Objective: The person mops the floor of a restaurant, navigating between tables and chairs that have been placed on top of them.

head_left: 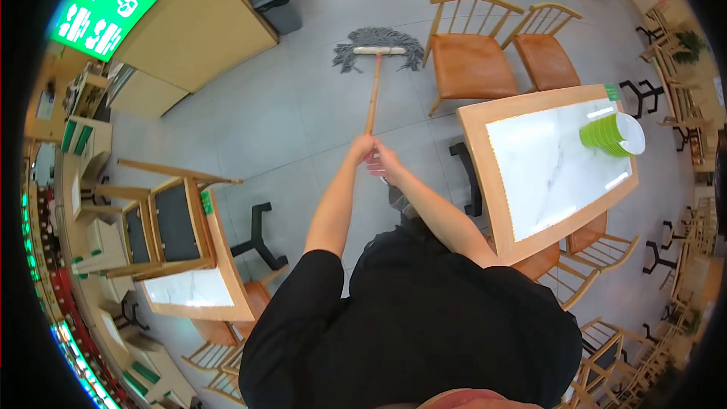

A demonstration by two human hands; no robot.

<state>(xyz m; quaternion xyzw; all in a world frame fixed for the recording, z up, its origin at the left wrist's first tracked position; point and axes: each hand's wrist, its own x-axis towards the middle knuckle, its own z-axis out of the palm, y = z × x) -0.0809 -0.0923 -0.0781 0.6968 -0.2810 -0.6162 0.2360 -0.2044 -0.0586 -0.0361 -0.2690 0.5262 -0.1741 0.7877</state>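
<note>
A mop (373,98) with a wooden handle reaches forward from my body. Its grey string head (379,35) is spread on the floor, with a white clamp bar across it. My left hand (361,149) is closed around the upper part of the handle. Just beside and slightly below it, my right hand (386,160) is closed at the handle's near end, its fingers partly curled under. The two hands touch or nearly touch.
To the right stands a marble-topped table (522,174) bearing a stack of green cups (606,136); orange-seated chairs (471,67) stand behind it. A grey bin (276,1) is by the wooden counter (197,23). At left, upturned chairs (182,220) rest on another table (189,288).
</note>
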